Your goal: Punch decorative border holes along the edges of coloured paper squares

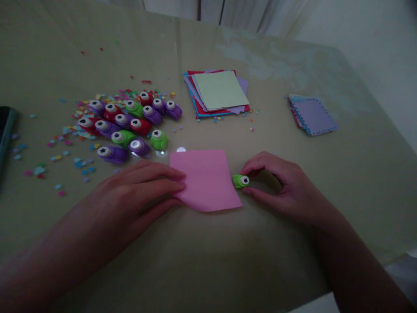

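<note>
A pink sheet of paper (206,180) lies in front of me, its lower edge curling slightly up. My left hand (146,189) pinches its left edge, with the thumb hidden below. At the sheet's right edge is a small green craft punch (237,181) with a white button marked by a dark star. My right hand (276,180) grips this punch between thumb and forefinger. The punch meets the paper's edge; whether the paper sits inside its slot I cannot tell.
Several purple, red and green craft punches (122,121) stand grouped at the left amid scattered paper confetti (78,163). A stack of coloured paper (220,90) lies at the back. Scallop-edged purple cards (314,115) are at the right. A dark phone-like object (5,130) is at the left edge.
</note>
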{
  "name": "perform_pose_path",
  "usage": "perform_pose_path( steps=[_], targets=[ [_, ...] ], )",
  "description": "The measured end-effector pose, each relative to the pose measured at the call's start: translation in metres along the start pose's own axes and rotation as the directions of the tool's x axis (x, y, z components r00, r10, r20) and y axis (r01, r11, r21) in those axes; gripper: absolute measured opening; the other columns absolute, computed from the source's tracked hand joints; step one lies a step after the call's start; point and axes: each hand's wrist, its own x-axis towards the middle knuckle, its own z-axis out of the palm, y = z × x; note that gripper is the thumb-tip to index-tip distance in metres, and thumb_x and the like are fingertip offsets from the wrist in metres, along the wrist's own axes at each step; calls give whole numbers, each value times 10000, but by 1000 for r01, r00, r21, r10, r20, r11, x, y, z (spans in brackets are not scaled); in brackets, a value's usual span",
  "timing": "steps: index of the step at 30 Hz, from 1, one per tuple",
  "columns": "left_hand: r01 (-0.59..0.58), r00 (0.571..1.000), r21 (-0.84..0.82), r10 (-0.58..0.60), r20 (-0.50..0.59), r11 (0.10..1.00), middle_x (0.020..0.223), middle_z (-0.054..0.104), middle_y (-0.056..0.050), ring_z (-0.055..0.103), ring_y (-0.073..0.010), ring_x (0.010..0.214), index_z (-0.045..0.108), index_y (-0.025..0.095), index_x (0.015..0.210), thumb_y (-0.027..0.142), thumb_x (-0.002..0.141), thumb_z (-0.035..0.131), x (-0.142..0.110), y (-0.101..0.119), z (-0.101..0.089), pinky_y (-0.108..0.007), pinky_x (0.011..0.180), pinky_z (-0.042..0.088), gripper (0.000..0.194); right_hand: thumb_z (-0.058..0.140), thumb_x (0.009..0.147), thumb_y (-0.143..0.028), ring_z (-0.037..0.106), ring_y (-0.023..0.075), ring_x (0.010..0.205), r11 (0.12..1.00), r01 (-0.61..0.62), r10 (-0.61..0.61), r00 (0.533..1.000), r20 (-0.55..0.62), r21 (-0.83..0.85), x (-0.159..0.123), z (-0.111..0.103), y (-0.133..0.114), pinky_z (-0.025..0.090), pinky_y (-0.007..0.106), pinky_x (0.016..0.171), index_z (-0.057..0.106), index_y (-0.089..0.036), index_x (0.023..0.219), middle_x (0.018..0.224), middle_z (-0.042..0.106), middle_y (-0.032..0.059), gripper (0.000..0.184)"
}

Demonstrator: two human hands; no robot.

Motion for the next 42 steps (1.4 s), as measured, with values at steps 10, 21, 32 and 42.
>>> perform_pose_path(
  steps=[10, 21, 32, 42],
  targets=[
    [33, 999, -32, -34, -40, 999, 1285, 772, 24, 736, -241, 1149, 780, 376, 1231, 356, 1101, 513, 0, -2, 1, -373, 1002, 608, 298, 769, 978, -305, 709, 252, 939, 1000, 10, -11, 1000, 8, 7, 0, 0, 2, 562, 354, 810, 692, -274, 1132, 1052, 745, 66, 175],
    [-50, 998, 24, 51, -28, 998, 1265, 783, 28, 735, -216, 1126, 819, 338, 1146, 313, 1095, 548, 3, 0, -2, -333, 968, 578, 277, 777, 964, -299, 703, 251, 941, 998, 35, -35, 999, 10, 44, 1, 0, 4, 546, 354, 808, 699, -249, 1135, 1053, 741, 72, 194],
    [-26, 1000, 24, 26, -16, 999, 1303, 772, 36, 739, -225, 1146, 806, 363, 1182, 385, 1108, 546, 1, -2, -1, -357, 981, 592, 272, 787, 956, -297, 705, 242, 942, 999, 26, -26, 1000, 10, 36, 1, 1, 5, 537, 347, 812, 707, -254, 1128, 1059, 738, 60, 194],
    [-25, 999, 9, 25, -21, 1000, 1299, 772, 37, 742, -221, 1140, 806, 364, 1191, 340, 1095, 560, 1, -3, 0, -357, 988, 593, 265, 781, 965, -300, 703, 247, 948, 999, 29, -29, 1000, 7, 28, 1, 1, 4, 547, 357, 812, 701, -253, 1131, 1060, 739, 67, 191]
  ],
)
